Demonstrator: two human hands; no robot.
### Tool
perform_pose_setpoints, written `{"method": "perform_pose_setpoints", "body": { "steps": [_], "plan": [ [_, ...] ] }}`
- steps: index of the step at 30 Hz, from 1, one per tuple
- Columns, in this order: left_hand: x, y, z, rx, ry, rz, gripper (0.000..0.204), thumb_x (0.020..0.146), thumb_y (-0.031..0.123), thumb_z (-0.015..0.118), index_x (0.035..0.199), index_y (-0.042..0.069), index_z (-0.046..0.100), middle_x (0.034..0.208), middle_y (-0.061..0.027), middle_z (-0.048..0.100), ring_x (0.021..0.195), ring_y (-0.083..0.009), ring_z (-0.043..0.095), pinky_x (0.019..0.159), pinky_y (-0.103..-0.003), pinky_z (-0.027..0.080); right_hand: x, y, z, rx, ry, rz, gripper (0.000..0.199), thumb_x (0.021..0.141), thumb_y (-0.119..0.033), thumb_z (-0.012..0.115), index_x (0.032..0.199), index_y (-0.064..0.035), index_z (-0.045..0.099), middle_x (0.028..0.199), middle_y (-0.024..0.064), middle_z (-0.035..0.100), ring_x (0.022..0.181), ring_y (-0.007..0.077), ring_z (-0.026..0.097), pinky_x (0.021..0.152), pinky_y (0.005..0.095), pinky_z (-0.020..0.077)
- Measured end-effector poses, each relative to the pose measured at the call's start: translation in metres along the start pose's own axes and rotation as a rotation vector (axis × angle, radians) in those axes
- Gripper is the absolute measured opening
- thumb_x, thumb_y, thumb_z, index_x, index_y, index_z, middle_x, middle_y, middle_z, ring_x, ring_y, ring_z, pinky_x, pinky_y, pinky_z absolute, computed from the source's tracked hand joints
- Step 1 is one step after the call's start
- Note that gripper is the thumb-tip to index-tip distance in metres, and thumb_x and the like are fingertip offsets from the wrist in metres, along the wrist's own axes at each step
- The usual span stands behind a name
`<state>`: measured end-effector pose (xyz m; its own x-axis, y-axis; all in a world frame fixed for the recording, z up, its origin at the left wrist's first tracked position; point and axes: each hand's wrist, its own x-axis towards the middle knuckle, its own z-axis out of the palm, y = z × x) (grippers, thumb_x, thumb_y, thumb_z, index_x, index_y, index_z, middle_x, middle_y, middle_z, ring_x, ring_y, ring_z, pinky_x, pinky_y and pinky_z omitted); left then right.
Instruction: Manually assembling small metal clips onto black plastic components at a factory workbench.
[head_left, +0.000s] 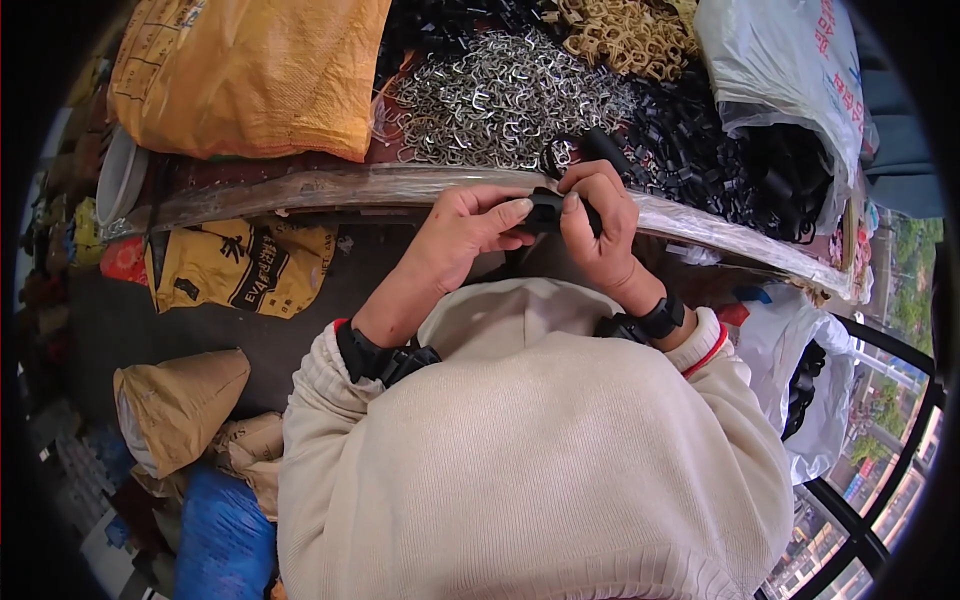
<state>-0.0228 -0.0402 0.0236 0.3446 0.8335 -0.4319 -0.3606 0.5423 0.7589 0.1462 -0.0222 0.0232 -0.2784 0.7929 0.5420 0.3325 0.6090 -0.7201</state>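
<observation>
In front of my chest, at the table's edge, both hands hold a small black plastic piece with a rounded opening in it. My left hand pinches its left side between thumb and fingers. My right hand is closed on the right side, thumb bent against it and fingers curled over. The fingers hide part of the piece, so its exact kind is unclear. Just beyond the right fingers lie a black cylinder and a heap of silvery metal hooks or rings.
On the table, black plastic parts and tan plastic rings lie heaped. An orange woven sack stands left, a white plastic bag right. The wrapped table rim runs before me. Paper sacks stand lower left.
</observation>
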Motion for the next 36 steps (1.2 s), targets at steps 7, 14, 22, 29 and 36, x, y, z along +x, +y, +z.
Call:
{"method": "perform_pose_setpoints", "body": {
  "steps": [7, 14, 22, 29, 36],
  "plan": [
    [0.002, -0.005, -0.008, -0.048, 0.049, 0.042, 0.030, 0.077, 0.016, 0.059, 0.103, 0.002, 0.052, 0.085, -0.0046, 0.058, 0.066, -0.0117, 0.058, 0.058, -0.020, 0.047, 0.019, 0.006, -0.016, 0.438, -0.494, 0.202, 0.045, 0.067, -0.026, 0.059, 0.100, 0.0043, 0.051, 0.104, 0.0161, 0.050, 0.099, 0.0236, 0.047, 0.086, 0.0308, 0.0340],
    [0.003, -0.004, -0.002, -0.016, -0.010, 0.044, 0.038, 0.074, 0.012, 0.062, 0.109, 0.003, 0.048, 0.085, -0.0034, 0.056, 0.066, -0.0117, 0.058, 0.058, -0.021, 0.048, 0.034, 0.007, -0.016, 0.649, -0.801, 0.191, 0.078, 0.058, -0.045, 0.064, 0.115, 0.0032, 0.043, 0.113, 0.0161, 0.046, 0.109, 0.0249, 0.040, 0.093, 0.0333, 0.0271],
    [0.002, -0.007, -0.002, -0.055, -0.028, 0.017, 0.054, 0.074, 0.015, 0.061, 0.119, 0.003, 0.034, 0.088, -0.0083, 0.055, 0.069, -0.0131, 0.057, 0.060, -0.022, 0.047, 0.024, 0.010, -0.014, 0.674, -0.616, 0.188, 0.069, 0.062, -0.044, 0.063, 0.111, 0.0020, 0.046, 0.106, 0.0132, 0.050, 0.099, 0.0224, 0.048, 0.086, 0.0318, 0.0345],
    [0.005, -0.010, -0.013, -0.126, -0.026, 0.030, 0.044, 0.083, 0.028, 0.044, 0.118, 0.002, 0.034, 0.091, -0.0138, 0.056, 0.073, -0.0162, 0.057, 0.064, -0.024, 0.047, 0.013, 0.021, -0.046, 0.704, -0.149, 0.349, 0.048, 0.068, -0.035, 0.058, 0.097, 0.0025, 0.052, 0.085, 0.0091, 0.056, 0.081, 0.0170, 0.053, 0.075, 0.0271, 0.0406],
    [0.009, -0.012, -0.020, -0.217, -0.044, 0.030, 0.049, 0.081, 0.024, 0.048, 0.120, 0.000, 0.030, 0.089, -0.0123, 0.055, 0.072, -0.0148, 0.056, 0.062, -0.022, 0.046, -0.021, 0.007, -0.153, 0.192, 0.339, 0.309, 0.048, 0.080, -0.042, 0.044, 0.094, 0.0025, 0.053, 0.088, 0.0110, 0.055, 0.082, 0.0181, 0.052, 0.076, 0.0273, 0.0388]
  ]
}}
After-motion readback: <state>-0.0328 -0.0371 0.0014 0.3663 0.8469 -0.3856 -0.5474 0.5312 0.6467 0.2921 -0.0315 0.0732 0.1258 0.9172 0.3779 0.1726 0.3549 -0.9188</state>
